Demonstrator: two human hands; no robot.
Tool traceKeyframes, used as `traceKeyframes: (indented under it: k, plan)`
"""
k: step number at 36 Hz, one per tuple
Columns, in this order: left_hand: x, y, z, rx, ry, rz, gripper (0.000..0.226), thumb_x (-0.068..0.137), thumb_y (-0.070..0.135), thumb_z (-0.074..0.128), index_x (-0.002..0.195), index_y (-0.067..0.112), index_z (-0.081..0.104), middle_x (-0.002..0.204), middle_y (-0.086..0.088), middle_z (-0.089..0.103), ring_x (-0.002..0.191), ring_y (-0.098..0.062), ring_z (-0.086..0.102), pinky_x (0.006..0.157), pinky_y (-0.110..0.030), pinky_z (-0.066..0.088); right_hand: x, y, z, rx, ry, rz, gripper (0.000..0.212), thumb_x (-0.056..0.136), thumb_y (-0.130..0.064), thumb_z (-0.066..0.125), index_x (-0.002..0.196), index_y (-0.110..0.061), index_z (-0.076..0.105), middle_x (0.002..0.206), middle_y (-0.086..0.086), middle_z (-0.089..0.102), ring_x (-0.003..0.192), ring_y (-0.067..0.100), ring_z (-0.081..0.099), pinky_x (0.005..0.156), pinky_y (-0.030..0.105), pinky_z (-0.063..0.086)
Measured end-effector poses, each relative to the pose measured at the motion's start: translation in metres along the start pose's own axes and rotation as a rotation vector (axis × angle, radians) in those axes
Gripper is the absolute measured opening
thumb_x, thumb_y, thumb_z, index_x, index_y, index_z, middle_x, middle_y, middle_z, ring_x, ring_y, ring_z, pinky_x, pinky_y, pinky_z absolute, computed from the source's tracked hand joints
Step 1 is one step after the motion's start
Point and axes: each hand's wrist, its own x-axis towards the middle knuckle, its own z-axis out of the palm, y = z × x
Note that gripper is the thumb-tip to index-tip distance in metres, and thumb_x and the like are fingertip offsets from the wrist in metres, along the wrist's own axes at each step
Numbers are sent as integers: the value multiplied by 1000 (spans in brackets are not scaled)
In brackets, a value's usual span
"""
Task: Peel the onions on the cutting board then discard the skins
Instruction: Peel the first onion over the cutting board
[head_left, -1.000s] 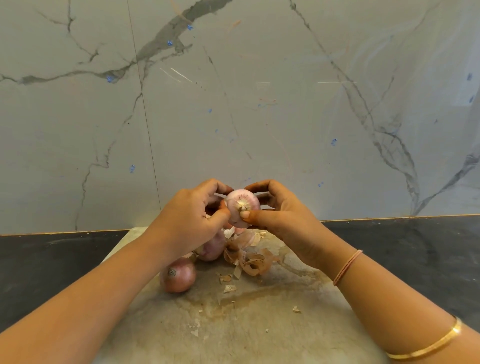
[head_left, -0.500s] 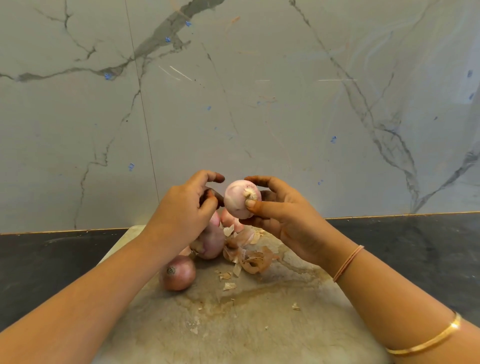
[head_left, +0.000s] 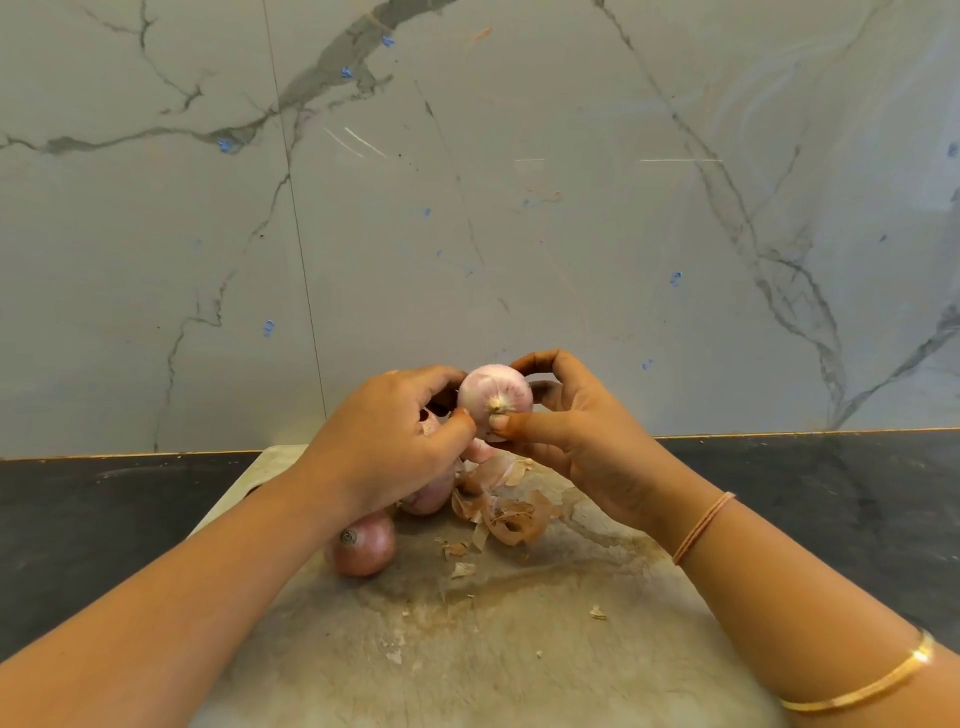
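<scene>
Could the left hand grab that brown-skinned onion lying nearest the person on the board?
Probably yes. The unpeeled onion lies on the cutting board close beneath the left hand, with nothing on top of it. But that hand grips the held onion, so it must let go first.

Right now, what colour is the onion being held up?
Pale pink with whitish streaks; the onion shows best in the head view.

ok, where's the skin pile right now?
Head view, centre: the skin pile lies on the far half of the cutting board, just right of a resting onion and below the right hand.
</scene>
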Motion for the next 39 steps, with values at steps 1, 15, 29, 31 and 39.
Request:
traceKeyframes:
  k: [1,15,29,31,39]
  plan:
    - [0,1,0,5,5,-6,31,75,40,45,99,38,64,87,17,68,84,-4,60,75,-37,52,0,1,0,-41,0,-8,42,80,-2,73,108,-22,50,116,12,58,109,31,62,92,45,55]
    - [-1,3,-2,125,30,-13,48,69,37,46,110,24,69,84,4,72,77,-14,64,69,-37,54,-1,1,3,-261,-16,-88,41,80,-15,77,100,-34,46,107,-1,59,97,18,63,76,22,58]
    - [0,0,-2,217,60,58,42,77,30,48,111,20,70,81,3,72,71,-13,63,59,-19,45,1,3,2,-211,-2,-50,40,79,-15,77,104,-31,50,110,4,61,101,22,64,86,34,58]
    - [1,-2,-2,215,49,57,30,84,20,57,111,20,70,78,4,70,69,-12,61,58,-21,44,0,2,2,-160,-15,-24,39,80,-11,75,106,-27,51,114,9,61,103,27,65,86,39,58]
    - [3,-12,-6,173,75,80,28,85,6,60,106,18,72,75,3,71,61,-7,59,54,-16,43,-1,-4,-4,-21,-68,43,30,91,-8,62,119,-19,57,114,11,66,89,29,72,79,34,59]
